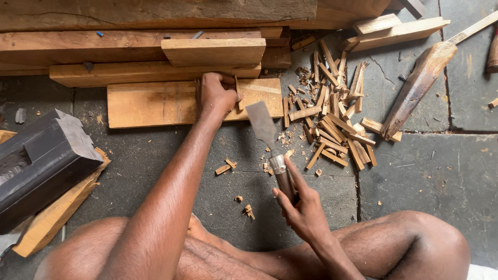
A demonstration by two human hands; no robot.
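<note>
Left hand (217, 94) pinching thin wood strip (238, 93) upright against flat plank (150, 103) on stone floor (425, 171) — steady backing; right hand (303, 207) closed round chisel (272, 150) handle, blade raised above strip; offcuts (332, 124) heaped rightward — clear of work.

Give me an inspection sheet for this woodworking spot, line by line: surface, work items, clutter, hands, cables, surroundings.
Surface: dark stone floor, cracked, dusted with wood bits.
Work items: flat wooden board lying on the floor; small wood stick held upright on it; wide-bladed chisel with a metal handle.
Clutter: pile of split wood slivers right of the board; loose chips near the knees.
Hands: left hand pinches the stick on the board; right hand grips the chisel handle, blade raised.
Cables: nothing seen.
Surroundings: stacked planks behind; dark block at left; wooden mallet-like piece at right.
</note>
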